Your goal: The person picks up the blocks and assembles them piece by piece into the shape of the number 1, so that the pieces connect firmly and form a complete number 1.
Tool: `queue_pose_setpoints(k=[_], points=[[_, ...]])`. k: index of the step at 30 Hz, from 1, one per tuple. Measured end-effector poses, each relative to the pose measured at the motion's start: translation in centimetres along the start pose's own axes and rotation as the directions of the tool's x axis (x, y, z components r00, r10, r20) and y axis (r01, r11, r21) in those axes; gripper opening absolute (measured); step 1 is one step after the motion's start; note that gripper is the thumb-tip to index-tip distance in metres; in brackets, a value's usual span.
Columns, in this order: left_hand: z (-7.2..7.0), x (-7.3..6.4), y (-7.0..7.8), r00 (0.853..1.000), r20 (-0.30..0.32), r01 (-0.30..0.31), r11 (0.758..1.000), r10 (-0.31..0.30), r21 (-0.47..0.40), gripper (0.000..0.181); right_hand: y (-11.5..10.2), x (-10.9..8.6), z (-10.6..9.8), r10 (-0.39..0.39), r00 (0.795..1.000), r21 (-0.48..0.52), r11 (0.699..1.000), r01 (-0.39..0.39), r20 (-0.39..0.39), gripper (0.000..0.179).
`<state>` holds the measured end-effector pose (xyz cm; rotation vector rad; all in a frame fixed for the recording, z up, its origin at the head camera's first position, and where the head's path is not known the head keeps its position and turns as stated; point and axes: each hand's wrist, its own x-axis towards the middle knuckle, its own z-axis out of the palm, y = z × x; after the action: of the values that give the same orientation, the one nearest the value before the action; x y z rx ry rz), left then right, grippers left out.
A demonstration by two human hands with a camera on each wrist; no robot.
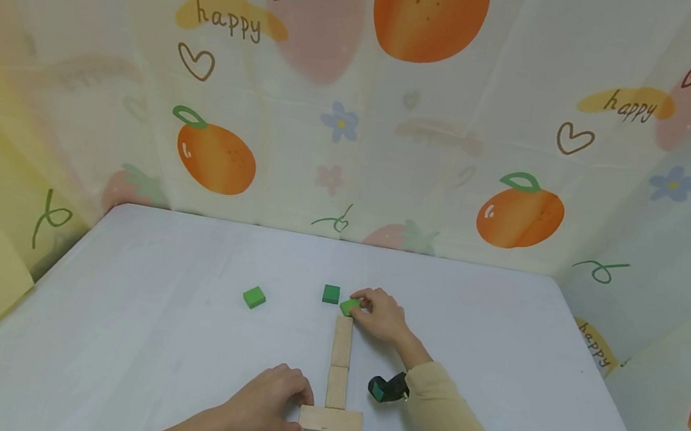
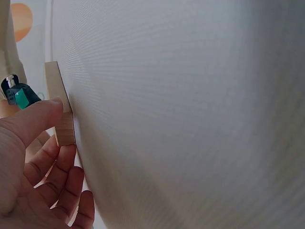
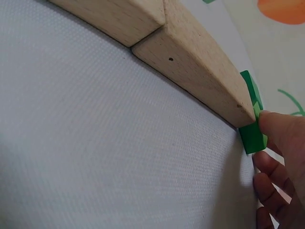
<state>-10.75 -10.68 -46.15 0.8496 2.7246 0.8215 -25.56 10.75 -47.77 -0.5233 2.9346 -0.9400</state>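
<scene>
Toward the far edge of the tabletop (image 1: 171,308), left of centre, a loose green block (image 1: 254,297) is seen, well apart from both hands. Nearer the near edge, the left end of a crosswise block (image 1: 331,422) of pale wood is held by the left hand (image 1: 269,405): the grip is narrow, with the thumb on the near side and the fingers around the far side. This block lies lengthwise between the tabletop's left and right edges. By its look it is stiff solid wood, fairly light and not fragile; its smooth faces may slide on the cloth if nudged, so it is best taken across its narrow width, near an end.

Toward the far edge again, a second green block (image 1: 331,294) is left untouched, just beside the held one. From the crosswise block's far side a near stick (image 1: 336,387) and a far stick (image 1: 343,342) are laid end to end toward the far edge. At the far end of that line a bright green block (image 1: 349,308) is pinched by the right hand (image 1: 380,315), thumb against fingertips; whether the wood is touched by it cannot be told for certain. Being small, rigid and probably very light, it should be taken by opposite sides with gentle pressure. Farther right, a dark device (image 1: 388,388) is seen by the right sleeve.
</scene>
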Motion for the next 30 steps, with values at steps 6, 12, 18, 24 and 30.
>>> queue_pose_setpoints(k=[6,12,18,24,30], points=[[0.04,-0.01,-0.12,1.0,0.002,0.001,1.0,-0.001,-0.007,0.029,0.01,0.09,0.09,0.027,1.0,-0.002,1.0,-0.027,0.007,0.025],[0.08,0.02,-0.17,1.0,0.008,0.014,1.0,-0.014,-0.006,0.029,0.1,0.08,0.1,0.027,1.0,0.008,1.0,-0.027,0.013,0.024],[0.08,0.02,-0.16,1.0,0.006,0.007,1.0,-0.007,-0.007,0.029,0.19,0.16,0.05,0.024,1.0,0.016,1.0,-0.024,0.02,0.024],[0.27,0.04,-0.34,1.0,0.004,0.004,1.0,-0.004,-0.005,0.029,0.43,0.25,0.12,0.024,0.999,0.028,0.999,-0.024,0.024,0.025],[0.38,0.04,-0.43,1.0,0.002,0.006,1.0,-0.006,-0.002,0.029,0.87,0.27,0.0,-0.017,0.998,0.043,0.999,0.015,0.053,0.03]])
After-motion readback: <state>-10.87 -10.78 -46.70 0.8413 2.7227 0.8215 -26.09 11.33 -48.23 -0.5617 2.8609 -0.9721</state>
